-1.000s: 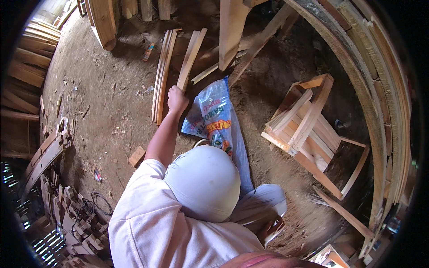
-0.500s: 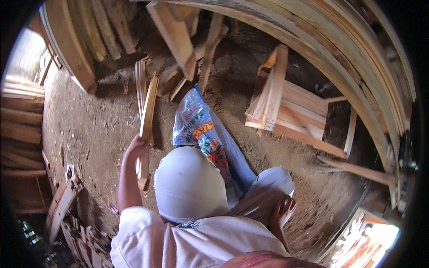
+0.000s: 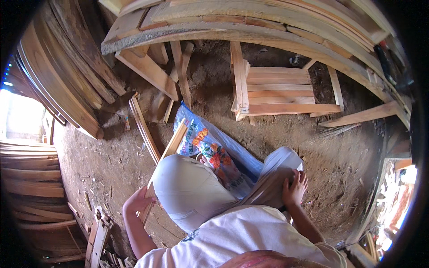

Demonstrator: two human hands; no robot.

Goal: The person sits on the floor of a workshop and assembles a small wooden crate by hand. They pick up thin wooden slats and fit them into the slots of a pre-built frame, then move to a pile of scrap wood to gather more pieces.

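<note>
My left hand (image 3: 140, 201) is closed around a pale wooden strip (image 3: 175, 138) beside my bent left knee (image 3: 181, 178). The strip slants away to the right; my knee hides part of it, and its far end lies over a printed plastic sack (image 3: 223, 149). That blue and clear sack is spread on the ground in front of my legs. My right hand (image 3: 295, 188) rests on my right leg (image 3: 279, 167) with the fingers apart and nothing in it. Just beyond my left knee, more thin wooden strips (image 3: 145, 127) lie on the dirt.
A slatted wooden piece of furniture (image 3: 281, 94) stands ahead to the right. Long curved-looking boards (image 3: 250, 33) span the far side above the floor. Timber leans at the far left (image 3: 58, 80), and stacked planks (image 3: 33, 178) line the left. Wood chips litter the dirt floor (image 3: 107, 165).
My left hand has drawn back toward me, and the strip in it has tilted right, its far end now over the sack. The right hand stays on my leg. The view has shifted.
</note>
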